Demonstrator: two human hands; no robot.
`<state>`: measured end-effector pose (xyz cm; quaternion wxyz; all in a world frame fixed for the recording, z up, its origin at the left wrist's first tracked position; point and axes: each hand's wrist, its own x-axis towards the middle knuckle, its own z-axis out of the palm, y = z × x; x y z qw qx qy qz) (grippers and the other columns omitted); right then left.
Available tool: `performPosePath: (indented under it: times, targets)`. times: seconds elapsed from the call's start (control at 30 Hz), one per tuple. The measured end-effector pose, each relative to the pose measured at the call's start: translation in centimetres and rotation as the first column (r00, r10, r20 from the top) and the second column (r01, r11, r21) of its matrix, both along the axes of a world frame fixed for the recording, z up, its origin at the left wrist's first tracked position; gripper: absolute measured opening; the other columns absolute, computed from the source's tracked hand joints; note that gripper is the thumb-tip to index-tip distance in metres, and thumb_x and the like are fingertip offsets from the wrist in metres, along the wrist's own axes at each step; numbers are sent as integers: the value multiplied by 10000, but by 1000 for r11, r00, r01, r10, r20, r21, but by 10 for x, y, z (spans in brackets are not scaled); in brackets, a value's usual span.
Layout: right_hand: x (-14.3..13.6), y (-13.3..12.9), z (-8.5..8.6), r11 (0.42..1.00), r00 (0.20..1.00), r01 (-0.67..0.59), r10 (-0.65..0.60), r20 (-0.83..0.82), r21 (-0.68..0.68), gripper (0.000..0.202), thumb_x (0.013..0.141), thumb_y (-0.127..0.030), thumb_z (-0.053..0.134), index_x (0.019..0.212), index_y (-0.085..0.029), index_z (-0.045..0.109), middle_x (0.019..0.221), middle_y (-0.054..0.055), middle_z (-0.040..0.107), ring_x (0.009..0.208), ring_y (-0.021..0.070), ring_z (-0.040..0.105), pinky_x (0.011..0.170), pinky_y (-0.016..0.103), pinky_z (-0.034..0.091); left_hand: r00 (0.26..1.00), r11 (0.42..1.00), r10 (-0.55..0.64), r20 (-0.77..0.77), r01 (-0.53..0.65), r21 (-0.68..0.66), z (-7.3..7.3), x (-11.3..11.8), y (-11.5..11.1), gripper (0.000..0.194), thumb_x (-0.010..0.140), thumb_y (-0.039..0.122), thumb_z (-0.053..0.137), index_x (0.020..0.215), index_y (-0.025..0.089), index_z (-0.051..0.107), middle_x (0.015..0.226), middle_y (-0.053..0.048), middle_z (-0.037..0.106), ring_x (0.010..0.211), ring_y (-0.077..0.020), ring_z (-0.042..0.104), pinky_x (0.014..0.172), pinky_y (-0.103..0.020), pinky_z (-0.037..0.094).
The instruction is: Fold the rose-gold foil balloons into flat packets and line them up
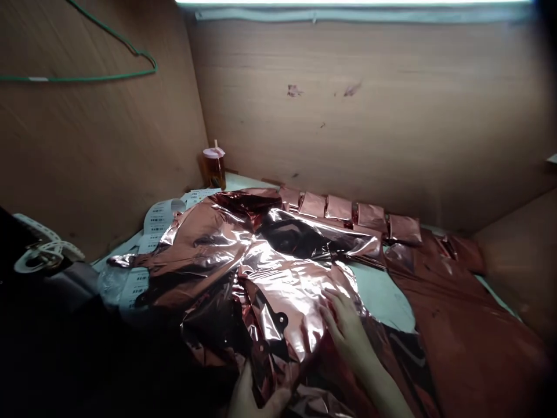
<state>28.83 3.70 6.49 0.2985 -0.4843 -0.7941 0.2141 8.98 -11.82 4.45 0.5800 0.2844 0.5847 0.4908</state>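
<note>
A flat, uninflated rose-gold foil balloon lies crumpled and shiny across the middle of the table. A small round tab with a hole shows on it. My right hand rests on its surface, fingers stretched out and holding nothing. At the bottom edge of the view, my left hand has its thumb and fingers around the near edge of the foil; part of this hand is cut off. More rose-gold foil lies spread out at the right.
Several folded foil packets line the back wall. A lidded cup with a straw stands in the back left corner. Beside the foil are printed label strips and clear plastic. A green hanger hangs on the left wooden wall.
</note>
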Motion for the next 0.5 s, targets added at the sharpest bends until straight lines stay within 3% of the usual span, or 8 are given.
performPosePath:
  times: [0.1,0.17,0.27,0.33,0.43,0.5]
  targets:
    - [-12,-41,22,979,997,-82,83,-4,-187,235,957,-425,503,964,-228,630,992,72,602,971,232,558,839,383,500,996,1000,-15,85,17,-22,12,1,0,705,681,700,739,1149,178,661,1191,-161,678,1190,-370,586,1084,-500,419]
    - [-22,-69,24,955,981,-187,193,8,-229,171,876,-396,629,930,-235,616,950,56,593,906,227,549,785,359,505,981,997,-76,176,74,20,20,5,5,695,689,708,729,1120,166,673,1220,-166,663,1188,-363,587,1083,-495,417]
    - [-34,-98,6,991,991,-121,124,43,-59,257,766,-310,695,981,-222,583,1009,80,595,883,251,534,749,383,505,947,992,-123,298,106,73,25,17,12,692,671,676,770,1135,171,674,1230,-162,654,1230,-367,558,1101,-502,392]
    - [-41,-110,-7,994,998,-17,10,64,110,172,805,-262,596,966,-208,567,1025,107,601,861,263,527,719,402,488,937,994,-109,331,99,48,25,25,14,693,673,667,775,1146,171,670,1194,-158,669,1228,-367,560,1102,-505,387]
    - [-51,-125,-17,951,994,35,-66,91,308,115,870,-142,475,911,-199,567,843,85,617,739,231,527,667,374,445,964,998,-54,262,59,-11,25,31,16,671,664,675,776,1073,151,684,1111,-149,697,1161,-350,599,1075,-468,417]
    - [-58,-136,-16,946,994,30,-61,87,321,161,887,-94,469,885,-200,589,718,52,604,659,203,531,630,340,422,969,998,-13,247,29,-64,28,31,18,663,659,700,761,1019,148,690,1077,-141,707,1124,-341,619,1039,-445,452]
